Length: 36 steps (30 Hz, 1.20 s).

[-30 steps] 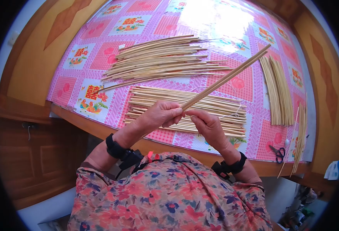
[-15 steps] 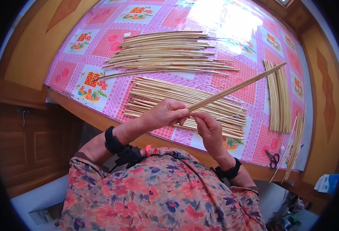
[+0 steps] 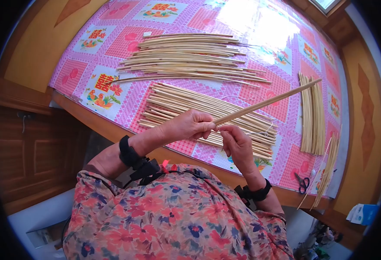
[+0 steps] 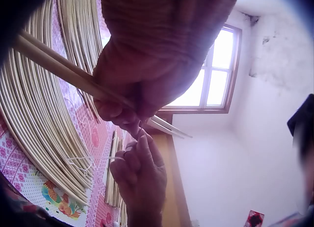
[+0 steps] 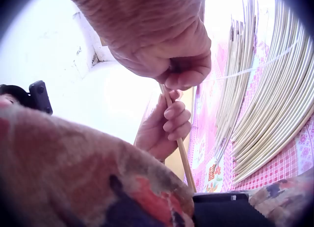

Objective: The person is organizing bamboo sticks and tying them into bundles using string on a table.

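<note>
My left hand (image 3: 192, 125) (image 4: 152, 65) (image 5: 164, 128) grips two thin sticks (image 3: 268, 102) (image 4: 59, 67) (image 5: 185, 163) near one end, their long part slanting up to the right in the head view. Thumb and fingertips of my right hand (image 3: 239, 146) (image 4: 142, 180) (image 5: 162, 40) are pinched together just beside the left hand. A thin white string (image 4: 100, 158) (image 5: 250, 69) runs from the right hand across the sticks on the table; its part between the fingers is hidden. Below both hands lies a row of parallel sticks (image 3: 169, 104).
A loose pile of sticks (image 3: 190, 60) lies farther back on the patterned tablecloth (image 3: 71, 78). To the right are a thick bundle (image 3: 312, 117), a thinner bundle (image 3: 327, 173) and dark-handled scissors (image 3: 303, 184) near the table edge.
The far end of the held sticks has swung down and to the right, over the right-hand bundle. Both hands stay close together, and the right fingertips have drawn slightly away from the sticks. The head view has shifted.
</note>
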Each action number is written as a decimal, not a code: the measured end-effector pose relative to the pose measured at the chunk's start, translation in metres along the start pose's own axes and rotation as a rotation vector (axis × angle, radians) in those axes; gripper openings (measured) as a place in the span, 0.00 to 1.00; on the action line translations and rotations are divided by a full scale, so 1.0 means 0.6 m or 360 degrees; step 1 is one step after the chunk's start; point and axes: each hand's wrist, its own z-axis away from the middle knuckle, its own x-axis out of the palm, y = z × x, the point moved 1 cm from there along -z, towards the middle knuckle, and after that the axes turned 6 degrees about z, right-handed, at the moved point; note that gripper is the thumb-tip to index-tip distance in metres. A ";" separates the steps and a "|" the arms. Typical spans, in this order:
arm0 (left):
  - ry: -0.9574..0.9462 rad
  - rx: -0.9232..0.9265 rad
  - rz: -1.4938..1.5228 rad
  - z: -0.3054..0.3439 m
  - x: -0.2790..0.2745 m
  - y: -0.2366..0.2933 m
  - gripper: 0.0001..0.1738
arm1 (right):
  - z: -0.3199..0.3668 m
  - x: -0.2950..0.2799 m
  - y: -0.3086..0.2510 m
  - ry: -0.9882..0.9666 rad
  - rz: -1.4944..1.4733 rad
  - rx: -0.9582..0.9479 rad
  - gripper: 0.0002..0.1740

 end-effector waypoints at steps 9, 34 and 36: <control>-0.0096 -0.0117 -0.0136 0.009 0.005 -0.011 0.15 | 0.021 0.001 0.015 -0.0152 0.0024 0.0067 0.07; 0.0030 0.0120 -0.0083 0.005 0.020 -0.006 0.13 | 0.022 0.020 0.013 0.0240 -0.0242 -0.0123 0.06; 0.0024 0.0130 -0.0074 0.006 0.016 -0.002 0.13 | 0.020 0.023 0.012 0.0236 -0.0244 -0.0129 0.06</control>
